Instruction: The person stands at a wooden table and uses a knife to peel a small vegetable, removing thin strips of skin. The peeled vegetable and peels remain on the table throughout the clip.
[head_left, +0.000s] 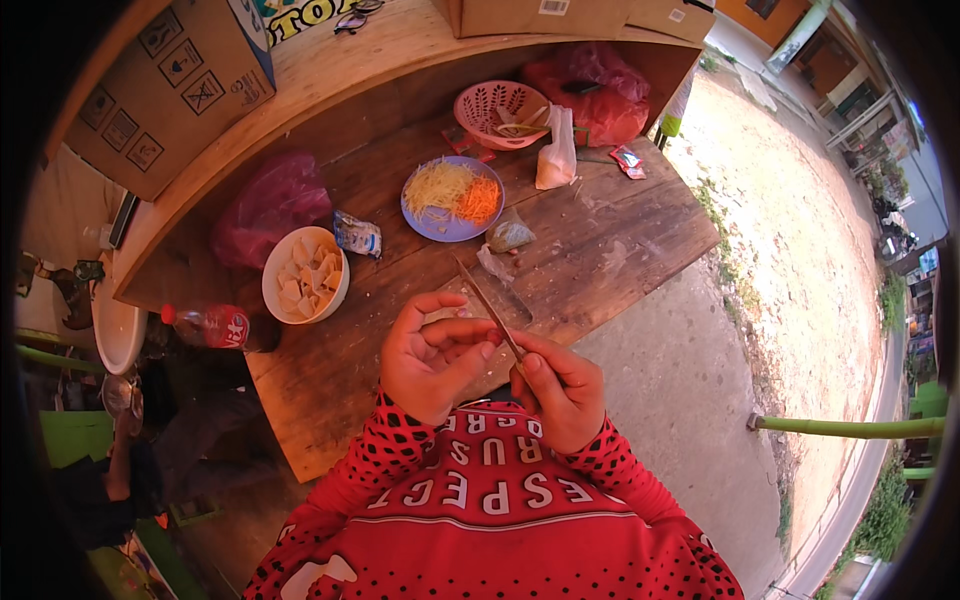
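Observation:
My right hand (559, 382) grips a knife (489, 306) by its handle, the blade pointing up and to the left over the wooden table (600, 232). Close beside the blade, my left hand (439, 356) holds a small reddish piece (495, 337) between thumb and fingers; it looks like a shallot, but is too small to tell. Beneath the hands lies a dark flat board or blade (504, 296), partly hidden. Beyond them stands a blue plate (437, 230) with pale and orange shreds. To the left, a white bowl (341, 292) holds pale cut chunks.
A small plastic bag (511, 232) lies by the plate. Farther back are a pink basket (491, 97), a white bag (556, 154) and red plastic bags (611, 112). A bottle (214, 326) lies left of the bowl. Another person's arm (120, 457) shows at lower left.

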